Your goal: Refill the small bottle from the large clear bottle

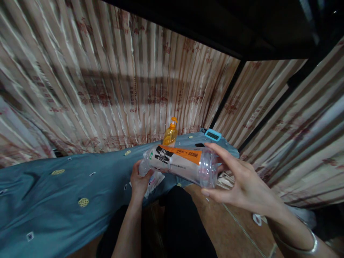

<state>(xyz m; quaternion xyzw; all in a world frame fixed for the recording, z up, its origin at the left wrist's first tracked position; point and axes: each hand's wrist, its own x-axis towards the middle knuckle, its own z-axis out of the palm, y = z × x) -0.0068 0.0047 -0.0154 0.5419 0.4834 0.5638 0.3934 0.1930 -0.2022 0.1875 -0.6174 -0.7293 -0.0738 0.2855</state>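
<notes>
A clear plastic bottle (180, 164) with a white, black and orange label lies sideways in the air above the table edge. My right hand (236, 181) grips its base end, fingers spread around it. Around the neck or cap end of the bottle my left hand (139, 181) is closed, and a white crumpled cloth or tissue (155, 181) shows just under that hand. Whether the left hand also holds the cloth I cannot tell.
A blue patterned cloth (67, 200) covers the table. An orange pump bottle (171, 133) stands at its far edge, a small blue-framed timer (213, 134) beside it. Striped curtains (107, 79) hang behind. My dark-trousered legs (185, 222) and brown floor are below.
</notes>
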